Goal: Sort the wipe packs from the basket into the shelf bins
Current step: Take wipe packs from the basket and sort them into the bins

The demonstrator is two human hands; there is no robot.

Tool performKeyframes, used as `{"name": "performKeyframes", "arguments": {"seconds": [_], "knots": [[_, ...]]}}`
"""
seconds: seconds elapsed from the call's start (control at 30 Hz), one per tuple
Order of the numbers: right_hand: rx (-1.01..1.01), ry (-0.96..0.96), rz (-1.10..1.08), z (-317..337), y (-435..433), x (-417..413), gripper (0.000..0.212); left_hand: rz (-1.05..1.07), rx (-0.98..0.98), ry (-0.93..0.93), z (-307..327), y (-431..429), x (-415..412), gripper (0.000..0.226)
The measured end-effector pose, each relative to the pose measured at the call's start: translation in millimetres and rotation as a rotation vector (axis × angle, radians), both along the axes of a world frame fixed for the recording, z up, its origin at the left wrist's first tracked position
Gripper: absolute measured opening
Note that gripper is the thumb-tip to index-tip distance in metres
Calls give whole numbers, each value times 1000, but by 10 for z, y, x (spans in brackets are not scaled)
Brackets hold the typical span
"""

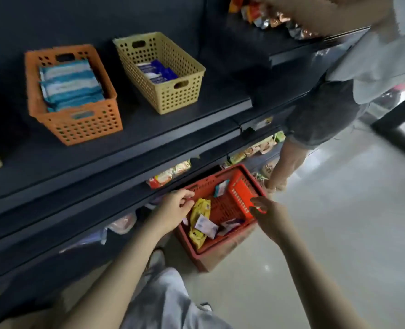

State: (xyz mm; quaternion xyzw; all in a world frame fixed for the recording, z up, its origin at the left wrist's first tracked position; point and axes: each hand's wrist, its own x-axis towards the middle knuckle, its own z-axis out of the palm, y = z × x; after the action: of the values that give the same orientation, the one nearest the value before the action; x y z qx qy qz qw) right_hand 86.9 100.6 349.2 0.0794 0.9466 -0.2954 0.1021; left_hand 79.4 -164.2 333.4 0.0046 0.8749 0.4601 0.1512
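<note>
Hovering over the left rim of the red basket [238, 189], the left hand [176, 206] keeps a loose grip: fingers half bent, thumb apart from them, nothing held. Its fingertips are just beside the yellow wipe pack [200, 218]. The right hand [266, 213] is at the basket's right rim, grip apart too, fingers bent and spread, nothing in them. Blur hides whether they touch the rim.

4 packs show inside the basket. The yellow wipe pack lies along the basket's left wall, long axis running from the near corner toward the far end, crumpled, with dark print. A white-lilac pack [206, 226] lies flat on top of its near half, turned corner-on to the basket walls. A second white-purple pack [230, 225] lies in the basket's near-right corner, partly hidden. A small teal-white pack [221, 188] stands on edge, leaning on the basket's far wall.

Up and left of the basket, on the dark shelf [149, 129], are 2 perforated bins. The tan bin [173, 96], the closer to the basket, holds dark blue packs lying flat. The orange bin [78, 129], further left, holds blue-white striped packs stacked on edge. Past the basket's far-right corner another person [320, 110] stands at the shelf.
</note>
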Motion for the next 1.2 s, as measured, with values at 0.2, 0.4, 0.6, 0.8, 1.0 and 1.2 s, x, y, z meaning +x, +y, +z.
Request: {"name": "performKeyframes", "arguments": {"seconds": [0.2, 0.4, 0.6, 0.8, 1.0, 1.2], "knots": [[-103, -211, -51, -803, 307, -82, 18, 102, 14, -319, -801, 251, 87, 26], [-94, -427, 1, -1505, 459, -523, 14, 270, 43, -557, -1513, 507, -134, 23], [-37, -520, 41, -2332, 672, -1124, 22, 382, 28, -664, -2364, 921, -467, 21], [75, -646, 173, -3687, 855, -1673, 29, 460, -68, -630, -3485, 1363, -917, 46], [-6, -811, 370, -4793, 1119, -1949, 44, 495, -313, -631, -4165, 1488, -1026, 56], [73, -857, 402, -4599, 973, -1947, 51, 612, -284, -543, -4236, 1440, -888, 44]]}}
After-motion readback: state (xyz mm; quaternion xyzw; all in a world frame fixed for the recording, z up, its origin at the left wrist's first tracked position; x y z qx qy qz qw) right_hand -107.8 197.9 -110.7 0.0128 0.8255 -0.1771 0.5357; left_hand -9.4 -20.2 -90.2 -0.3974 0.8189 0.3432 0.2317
